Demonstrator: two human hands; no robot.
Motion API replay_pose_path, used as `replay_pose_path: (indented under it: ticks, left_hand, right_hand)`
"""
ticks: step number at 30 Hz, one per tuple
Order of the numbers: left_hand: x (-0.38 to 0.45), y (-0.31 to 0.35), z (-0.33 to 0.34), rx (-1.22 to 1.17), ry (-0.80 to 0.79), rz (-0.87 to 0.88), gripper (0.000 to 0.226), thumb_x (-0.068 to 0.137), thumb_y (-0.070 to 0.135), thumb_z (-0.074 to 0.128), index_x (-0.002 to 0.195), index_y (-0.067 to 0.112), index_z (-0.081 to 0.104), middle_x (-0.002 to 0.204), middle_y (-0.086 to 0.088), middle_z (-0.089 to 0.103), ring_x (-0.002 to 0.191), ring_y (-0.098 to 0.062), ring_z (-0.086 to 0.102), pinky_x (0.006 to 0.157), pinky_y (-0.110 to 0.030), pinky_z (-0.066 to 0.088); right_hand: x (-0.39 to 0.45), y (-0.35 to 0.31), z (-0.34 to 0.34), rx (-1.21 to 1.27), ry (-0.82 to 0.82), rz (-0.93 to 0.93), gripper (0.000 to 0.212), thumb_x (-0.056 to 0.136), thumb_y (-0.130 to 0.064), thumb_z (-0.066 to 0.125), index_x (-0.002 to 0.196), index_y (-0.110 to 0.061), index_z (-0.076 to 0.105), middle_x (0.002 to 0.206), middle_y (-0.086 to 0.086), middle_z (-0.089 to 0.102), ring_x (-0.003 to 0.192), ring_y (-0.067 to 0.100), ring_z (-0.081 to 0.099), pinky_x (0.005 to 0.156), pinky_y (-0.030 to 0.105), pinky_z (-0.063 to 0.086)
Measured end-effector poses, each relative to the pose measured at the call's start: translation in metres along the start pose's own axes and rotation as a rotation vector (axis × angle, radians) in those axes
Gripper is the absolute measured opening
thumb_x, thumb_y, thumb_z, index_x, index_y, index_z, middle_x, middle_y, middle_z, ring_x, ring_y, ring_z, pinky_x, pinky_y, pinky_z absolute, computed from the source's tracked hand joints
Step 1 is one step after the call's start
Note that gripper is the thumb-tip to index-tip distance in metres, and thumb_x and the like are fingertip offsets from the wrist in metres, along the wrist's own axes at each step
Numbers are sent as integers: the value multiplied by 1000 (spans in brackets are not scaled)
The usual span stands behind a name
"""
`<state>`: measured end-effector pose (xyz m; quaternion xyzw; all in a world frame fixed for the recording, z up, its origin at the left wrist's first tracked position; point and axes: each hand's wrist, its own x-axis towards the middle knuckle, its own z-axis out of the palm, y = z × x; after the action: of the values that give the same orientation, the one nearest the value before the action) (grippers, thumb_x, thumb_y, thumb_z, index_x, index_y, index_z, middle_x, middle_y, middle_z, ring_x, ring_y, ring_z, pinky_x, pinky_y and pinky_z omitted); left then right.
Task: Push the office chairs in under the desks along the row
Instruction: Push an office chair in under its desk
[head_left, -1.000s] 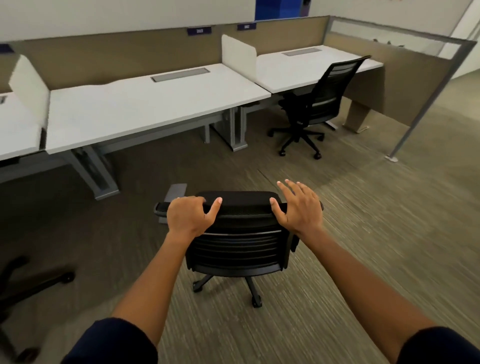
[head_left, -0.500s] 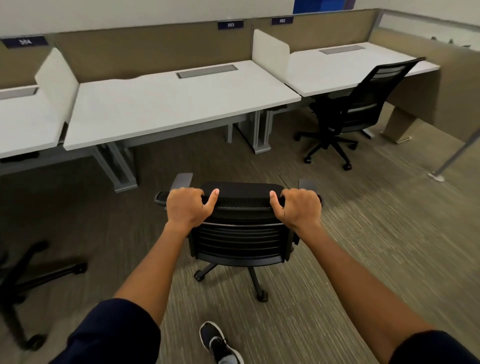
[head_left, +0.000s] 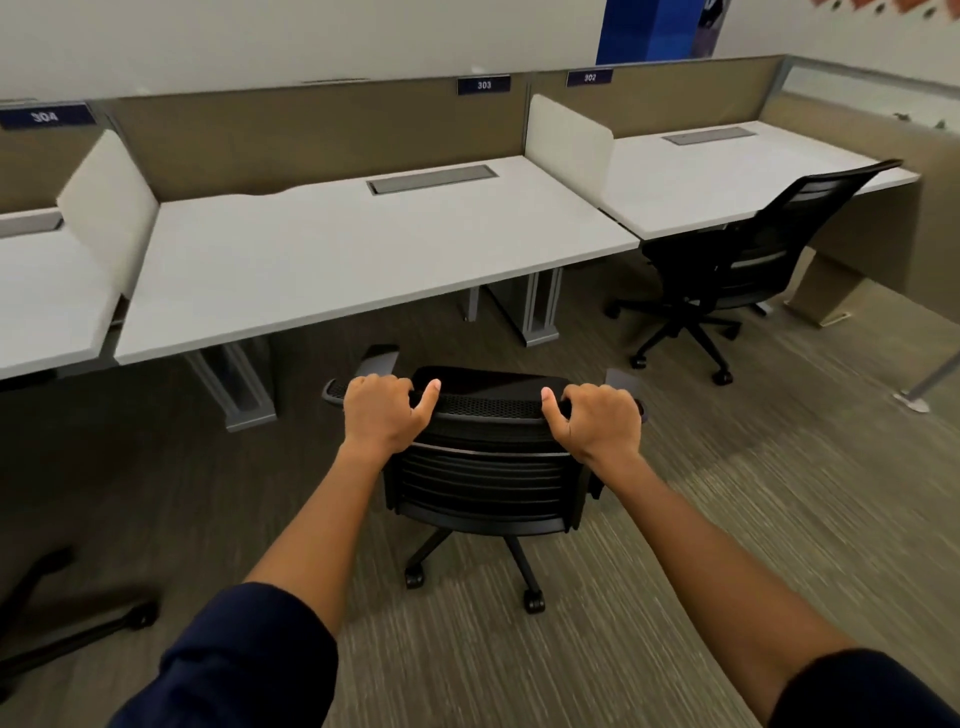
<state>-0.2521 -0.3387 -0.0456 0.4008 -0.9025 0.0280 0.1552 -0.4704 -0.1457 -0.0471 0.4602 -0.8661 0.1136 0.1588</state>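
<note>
Left hand (head_left: 382, 413): curled over the top edge of the chair back, left side.
Right hand (head_left: 597, 418): gripping the same edge, right side.
Chair (head_left: 483, 478): near the middle desk (head_left: 363, 249), not under it.
Second chair (head_left: 748, 265): far right, seat tucked under its desk (head_left: 727, 166).

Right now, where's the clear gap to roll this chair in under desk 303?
The gap under desk 303 lies between its left leg and right leg, on bare carpet. Both hands grip the chair, which faces it. Crowded to the right: another chair fills desk 302.
</note>
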Motion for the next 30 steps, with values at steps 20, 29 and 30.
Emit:
replay_pose_path:
  ticks: [20, 29, 30]
  left_hand:
    - [206, -53, 53, 45, -27, -101, 67, 97, 60, 26, 62, 19, 66, 55, 4, 54, 60, -21, 54, 77, -40, 45]
    - [275, -71, 69, 28, -20, -85, 58, 98, 57, 25, 59, 21, 48, 54, 6, 40, 61, -27, 51, 68, -37, 33]
    - [281, -74, 71, 37, -33, -104, 59, 98, 57, 24, 61, 19, 51, 56, 3, 45, 65, -30, 56, 70, -38, 37]
  right_hand:
    - [234, -18, 88, 82, 23, -82, 66, 97, -57, 33, 48, -15, 47, 44, -2, 40, 44, 20, 42, 49, 33, 40]
    - [313, -25, 120, 100, -8, -136, 69, 98, -59, 31, 51, -14, 52, 47, 0, 45, 50, 22, 47, 53, 31, 35]
    - [319, -27, 123, 97, -15, -142, 69, 99, -59, 30, 53, -13, 55, 48, 1, 47, 51, 23, 49, 53, 32, 37]
